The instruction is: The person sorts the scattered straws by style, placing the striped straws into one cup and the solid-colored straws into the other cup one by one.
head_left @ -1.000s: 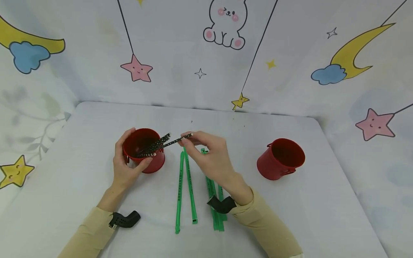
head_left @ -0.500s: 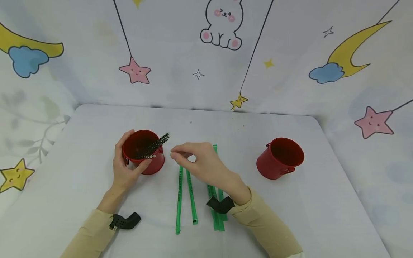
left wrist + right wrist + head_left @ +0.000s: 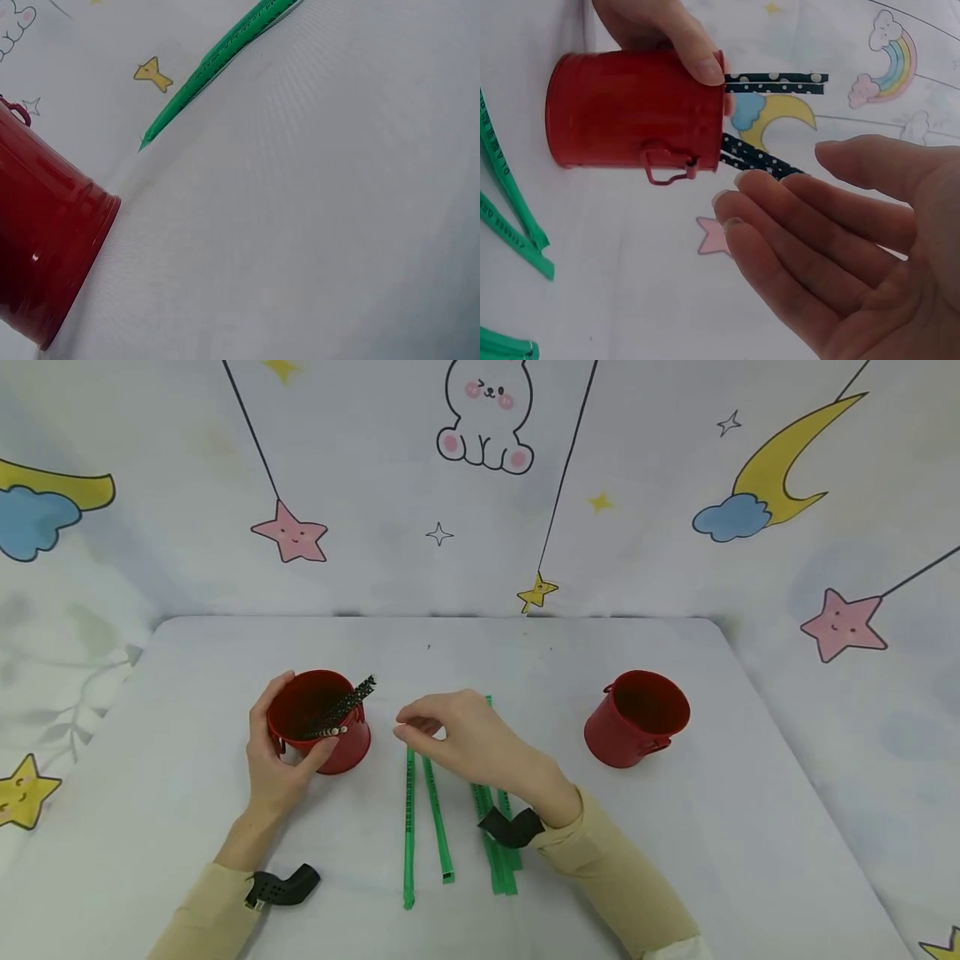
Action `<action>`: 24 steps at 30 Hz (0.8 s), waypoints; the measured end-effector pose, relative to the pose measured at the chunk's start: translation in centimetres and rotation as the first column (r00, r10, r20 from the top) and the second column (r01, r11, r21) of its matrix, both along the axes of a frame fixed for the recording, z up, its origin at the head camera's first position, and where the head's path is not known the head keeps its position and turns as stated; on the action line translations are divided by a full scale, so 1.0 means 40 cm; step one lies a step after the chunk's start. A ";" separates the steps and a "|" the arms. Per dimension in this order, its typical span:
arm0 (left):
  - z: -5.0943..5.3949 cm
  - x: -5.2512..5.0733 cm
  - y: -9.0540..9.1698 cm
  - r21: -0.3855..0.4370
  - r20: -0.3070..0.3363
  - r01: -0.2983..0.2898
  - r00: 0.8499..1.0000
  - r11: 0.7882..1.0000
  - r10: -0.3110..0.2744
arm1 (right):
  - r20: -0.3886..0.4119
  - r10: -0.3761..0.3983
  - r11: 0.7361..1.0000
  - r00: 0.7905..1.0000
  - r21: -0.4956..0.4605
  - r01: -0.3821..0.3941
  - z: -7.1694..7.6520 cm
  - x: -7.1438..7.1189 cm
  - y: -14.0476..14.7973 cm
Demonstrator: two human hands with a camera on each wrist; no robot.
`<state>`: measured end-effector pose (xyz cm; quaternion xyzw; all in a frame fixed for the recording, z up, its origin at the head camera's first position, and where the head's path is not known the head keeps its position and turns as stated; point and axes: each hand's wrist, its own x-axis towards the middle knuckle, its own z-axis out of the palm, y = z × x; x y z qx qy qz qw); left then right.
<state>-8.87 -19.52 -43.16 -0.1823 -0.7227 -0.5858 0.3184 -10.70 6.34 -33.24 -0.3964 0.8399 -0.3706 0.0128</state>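
1. The left arm (image 3: 202,910), sleeved, slants forward and inward from the lower left of the head view; its wrist (image 3: 247,843) is bare.
2. The left hand (image 3: 277,768) curves in a grip, its thumb spread rightward, apart from the fingers.
3. The right arm (image 3: 626,868), also sleeved, slants inward from the lower right.
4. The right hand (image 3: 465,739) points leftward, fingers gently bent, thumb just apart; the right wrist view shows its palm.
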 end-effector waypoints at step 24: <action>-0.004 0.003 -0.007 0.002 0.005 -0.015 1.000 1.000 0.015 | -0.357 -0.377 0.926 0.855 -0.155 0.344 -0.176 0.025 0.256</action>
